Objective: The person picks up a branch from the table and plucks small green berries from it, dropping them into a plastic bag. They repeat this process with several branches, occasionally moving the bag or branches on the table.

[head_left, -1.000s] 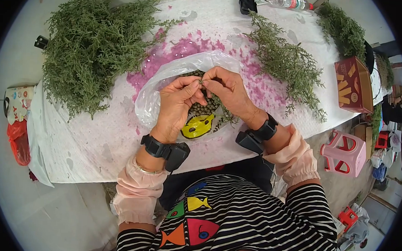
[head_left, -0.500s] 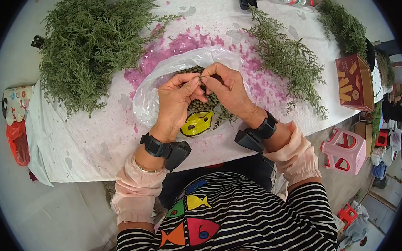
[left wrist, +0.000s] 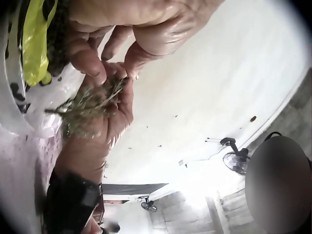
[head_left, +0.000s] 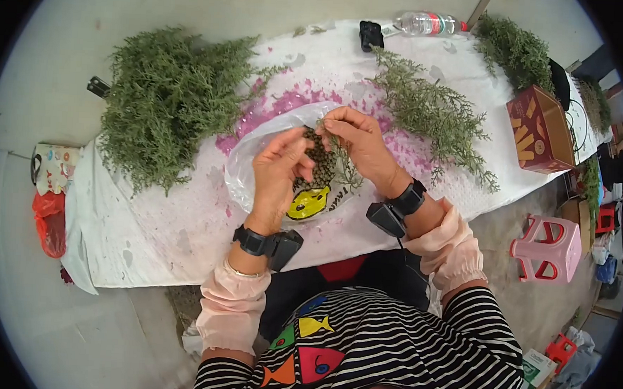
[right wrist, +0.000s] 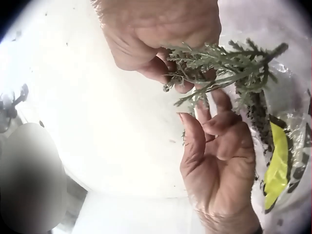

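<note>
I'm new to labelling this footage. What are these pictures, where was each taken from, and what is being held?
No machine: a person works bare-handed, wearing three cameras. The wide picture looks down from the head; the two close ones come from the wrists. On the white, pink-stained cloth lie a big pile of green branches, a smaller branch, a red box and a bottle. Under the hands sits a clear bag of small dark berries. The right hand pinches a green sprig; the left hand reaches its straight fingers to that sprig and seems to hold nothing.
</note>
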The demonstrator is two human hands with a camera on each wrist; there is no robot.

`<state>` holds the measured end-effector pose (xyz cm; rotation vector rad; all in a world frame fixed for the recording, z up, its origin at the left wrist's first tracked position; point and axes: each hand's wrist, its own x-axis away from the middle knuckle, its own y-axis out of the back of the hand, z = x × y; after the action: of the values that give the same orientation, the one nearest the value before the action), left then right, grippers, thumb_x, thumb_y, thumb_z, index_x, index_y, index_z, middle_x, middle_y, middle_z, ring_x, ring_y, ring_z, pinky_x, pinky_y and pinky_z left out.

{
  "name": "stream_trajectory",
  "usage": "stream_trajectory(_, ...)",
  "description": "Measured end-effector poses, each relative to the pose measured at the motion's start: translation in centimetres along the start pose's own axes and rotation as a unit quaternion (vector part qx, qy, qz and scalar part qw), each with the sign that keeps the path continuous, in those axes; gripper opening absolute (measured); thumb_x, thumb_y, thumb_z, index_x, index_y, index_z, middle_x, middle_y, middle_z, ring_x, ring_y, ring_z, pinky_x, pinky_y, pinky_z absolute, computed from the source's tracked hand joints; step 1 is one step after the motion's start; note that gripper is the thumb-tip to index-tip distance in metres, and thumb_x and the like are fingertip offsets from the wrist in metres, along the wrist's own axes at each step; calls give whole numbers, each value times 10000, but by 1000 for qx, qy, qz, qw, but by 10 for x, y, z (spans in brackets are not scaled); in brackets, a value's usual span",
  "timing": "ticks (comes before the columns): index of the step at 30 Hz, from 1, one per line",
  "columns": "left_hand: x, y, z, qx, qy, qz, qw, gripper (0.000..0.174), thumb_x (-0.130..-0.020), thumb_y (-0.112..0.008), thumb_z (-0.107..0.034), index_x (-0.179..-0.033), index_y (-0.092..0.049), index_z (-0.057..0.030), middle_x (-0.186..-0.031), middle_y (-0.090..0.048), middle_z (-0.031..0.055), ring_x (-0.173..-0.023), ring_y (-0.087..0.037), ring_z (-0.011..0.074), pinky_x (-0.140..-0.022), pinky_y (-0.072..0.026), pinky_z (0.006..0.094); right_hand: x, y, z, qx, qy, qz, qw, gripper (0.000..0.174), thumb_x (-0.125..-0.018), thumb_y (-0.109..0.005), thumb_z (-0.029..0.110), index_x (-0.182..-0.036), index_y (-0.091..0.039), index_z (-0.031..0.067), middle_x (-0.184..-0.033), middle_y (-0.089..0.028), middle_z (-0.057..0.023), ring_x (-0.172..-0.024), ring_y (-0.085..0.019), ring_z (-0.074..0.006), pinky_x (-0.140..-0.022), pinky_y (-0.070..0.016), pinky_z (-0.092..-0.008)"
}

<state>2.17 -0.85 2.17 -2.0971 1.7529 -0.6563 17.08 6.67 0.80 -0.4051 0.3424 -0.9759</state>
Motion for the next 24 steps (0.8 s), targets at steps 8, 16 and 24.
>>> stream_trajectory(8,14,-36,-5,-183,-7,41,982,392,-807,-651,-104,-1170,-525,-26,-782,-640,56,-481,-524,64,-395,-392,174,6,-13,23,-138,22,-31,990,120,-873,-538,96,-953,-570,12,-929,-616,-100,-737,-557,-135,-716,-464,-271)
stream_trajectory(16,28,-54,-33,-158,-9,71,985,374,-783,-662,-80,-1132,-542,-19,-709,-617,20,-469,-508,48,-398,-390,176,32,-27,58,89,183,-28,979,165,-868,-525,57,-1017,-561,-5,-984,-599,-76,-831,-542,-113,-741,-441,-249)
stream_trajectory(24,-28,33,-225,-587,-510,16,628,203,-902,-454,-200,-869,-548,-22,-727,-596,89,-703,-608,192,-647,-473,303,59,35,143,324,253,-232,881,276,-846,-562,114,-1102,-572,11,-1055,-585,-41,-937,-525,-109,-741,-430,-238)
